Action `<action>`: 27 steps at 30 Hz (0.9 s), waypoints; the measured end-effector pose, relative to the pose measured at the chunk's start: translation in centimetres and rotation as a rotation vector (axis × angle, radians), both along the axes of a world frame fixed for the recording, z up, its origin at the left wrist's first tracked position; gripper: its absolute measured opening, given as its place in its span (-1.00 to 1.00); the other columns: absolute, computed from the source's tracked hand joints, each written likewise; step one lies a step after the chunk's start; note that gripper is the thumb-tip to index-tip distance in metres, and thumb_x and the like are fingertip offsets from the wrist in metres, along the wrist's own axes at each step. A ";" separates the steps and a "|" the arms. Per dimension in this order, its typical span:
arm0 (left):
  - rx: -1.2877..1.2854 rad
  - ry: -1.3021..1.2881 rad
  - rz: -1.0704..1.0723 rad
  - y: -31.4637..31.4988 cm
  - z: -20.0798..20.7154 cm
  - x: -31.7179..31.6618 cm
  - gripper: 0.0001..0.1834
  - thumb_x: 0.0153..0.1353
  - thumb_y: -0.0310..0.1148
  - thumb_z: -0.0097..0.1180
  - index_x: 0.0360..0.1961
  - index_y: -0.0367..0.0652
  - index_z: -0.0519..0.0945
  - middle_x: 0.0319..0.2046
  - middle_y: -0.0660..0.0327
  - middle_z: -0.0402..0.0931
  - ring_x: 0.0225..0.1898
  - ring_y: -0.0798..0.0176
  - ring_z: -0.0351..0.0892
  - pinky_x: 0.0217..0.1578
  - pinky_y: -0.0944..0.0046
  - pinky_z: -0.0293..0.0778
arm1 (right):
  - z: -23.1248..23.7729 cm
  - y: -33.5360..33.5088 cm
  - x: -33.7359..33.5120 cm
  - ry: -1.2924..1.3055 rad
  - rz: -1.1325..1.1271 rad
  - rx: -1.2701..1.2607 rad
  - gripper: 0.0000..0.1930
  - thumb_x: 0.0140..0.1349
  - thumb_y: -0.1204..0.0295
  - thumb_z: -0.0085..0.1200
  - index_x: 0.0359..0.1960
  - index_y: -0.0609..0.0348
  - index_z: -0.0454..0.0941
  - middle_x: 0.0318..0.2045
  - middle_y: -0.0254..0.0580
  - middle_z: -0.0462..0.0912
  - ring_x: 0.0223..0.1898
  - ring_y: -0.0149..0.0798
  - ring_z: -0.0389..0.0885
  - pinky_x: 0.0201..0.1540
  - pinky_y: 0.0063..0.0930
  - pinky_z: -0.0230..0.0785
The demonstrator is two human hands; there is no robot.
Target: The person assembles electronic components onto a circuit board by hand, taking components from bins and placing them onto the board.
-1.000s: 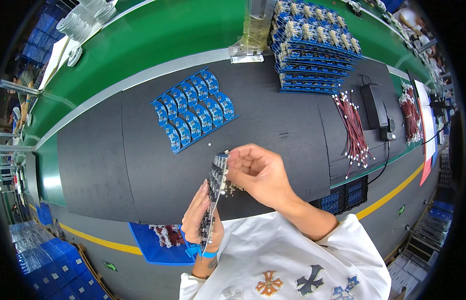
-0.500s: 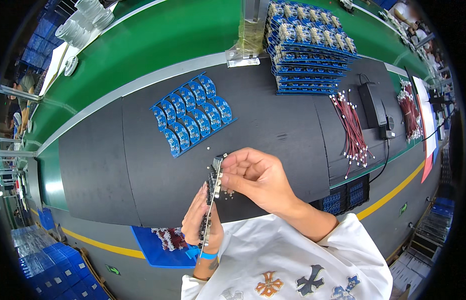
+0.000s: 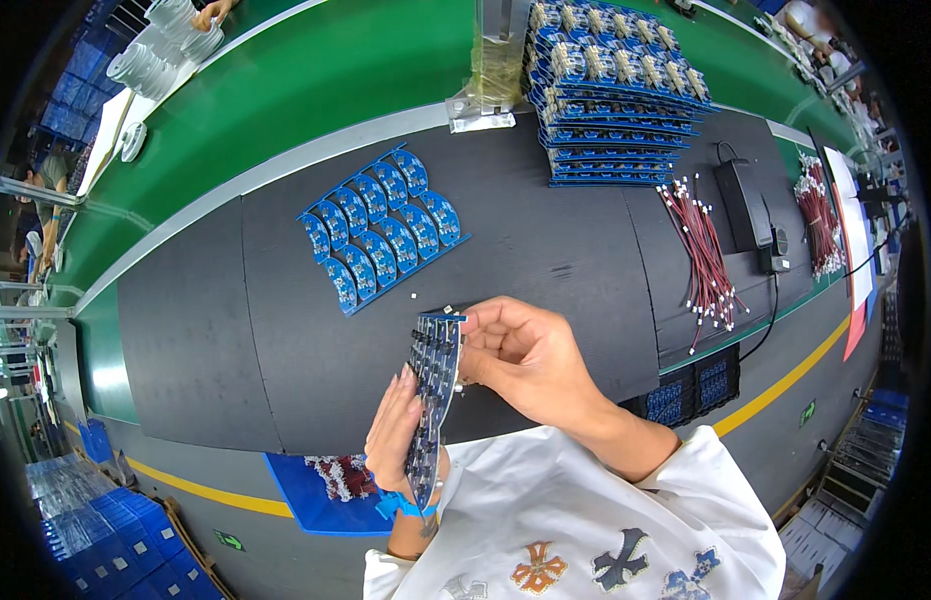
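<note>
A panel of circuit boards [image 3: 436,375], dark blue with rows of small black parts on its face, is held up on edge near the front of the black mat. My left hand [image 3: 391,435] supports its left side, fingers partly straight along it and partly behind it. At the upper right edge, my right hand [image 3: 526,355] is closed with curled fingers, thumb and forefinger at the panel; whether a small part sits between them is hidden. Another blue board panel [image 3: 383,230] lies flat on the mat beyond. A tiny white connector [image 3: 415,296] lies on the mat between the two panels.
Stacked board panels [image 3: 621,110] stand at the back right beside a metal post [image 3: 498,60]. Red-and-black wire leads [image 3: 704,265] and a black power adapter [image 3: 746,205] lie to the right. A blue bin [image 3: 316,510] sits below the mat's front edge.
The held panel has turned from nearly edge-on, so more of its dark face with black parts shows. My right hand stays at its upper right edge, shifted slightly right.
</note>
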State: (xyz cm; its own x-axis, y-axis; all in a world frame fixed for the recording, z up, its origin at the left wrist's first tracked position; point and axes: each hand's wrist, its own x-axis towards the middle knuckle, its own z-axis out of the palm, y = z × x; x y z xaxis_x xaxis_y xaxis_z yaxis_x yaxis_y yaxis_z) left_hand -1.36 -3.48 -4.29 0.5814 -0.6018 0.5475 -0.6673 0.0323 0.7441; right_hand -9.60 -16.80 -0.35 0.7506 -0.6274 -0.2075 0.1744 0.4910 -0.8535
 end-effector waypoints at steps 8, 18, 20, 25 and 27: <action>0.100 -0.108 0.077 0.8 0.0 -0.1 -0.80 0.02 -0.66 0.02 -0.28 -0.32 0.39 -0.30 -0.16 0.51 -0.22 -0.10 0.54 -0.19 0.06 0.45 | 0.3 0.4 0.0 0.038 -0.080 -0.087 -0.81 0.06 0.62 0.08 -0.27 0.35 0.42 -0.41 -0.25 0.56 -0.36 -0.52 0.53 -0.30 -0.72 0.39; 0.027 0.049 0.068 1.1 -1.0 -0.3 -0.75 -0.03 -0.70 0.06 -0.28 -0.31 0.39 -0.34 -0.15 0.52 -0.21 -0.16 0.53 -0.15 -0.06 0.44 | -0.4 -0.2 0.7 -0.097 -0.023 0.051 -0.77 0.06 0.67 0.04 -0.20 0.35 0.39 -0.35 -0.22 0.54 -0.31 -0.48 0.53 -0.23 -0.68 0.41; 0.021 0.029 0.064 0.9 -0.7 -0.2 -0.76 -0.03 -0.70 0.06 -0.28 -0.31 0.39 -0.35 -0.15 0.52 -0.22 -0.16 0.53 -0.16 -0.07 0.44 | -0.4 -0.3 0.7 -0.113 -0.015 0.080 -0.77 0.06 0.68 0.04 -0.20 0.35 0.39 -0.35 -0.22 0.54 -0.30 -0.47 0.53 -0.22 -0.67 0.41; 0.052 -0.111 0.171 1.2 -1.1 -0.2 -0.78 -0.04 -0.55 0.20 -0.36 -0.39 0.45 -0.45 0.03 0.55 -0.51 0.22 0.54 -0.44 0.35 0.42 | -0.2 -0.3 0.7 -0.152 -0.003 0.074 -0.76 0.06 0.67 0.05 -0.20 0.34 0.39 -0.35 -0.22 0.54 -0.29 -0.48 0.53 -0.23 -0.68 0.40; 0.037 -0.118 0.152 1.0 -0.9 0.1 -0.79 -0.04 -0.55 0.20 -0.37 -0.39 0.46 -0.44 0.01 0.55 -0.51 0.22 0.55 -0.46 0.36 0.42 | -0.3 -0.2 0.6 -0.146 -0.001 0.081 -0.77 0.06 0.67 0.05 -0.21 0.34 0.39 -0.35 -0.22 0.54 -0.29 -0.48 0.53 -0.23 -0.68 0.40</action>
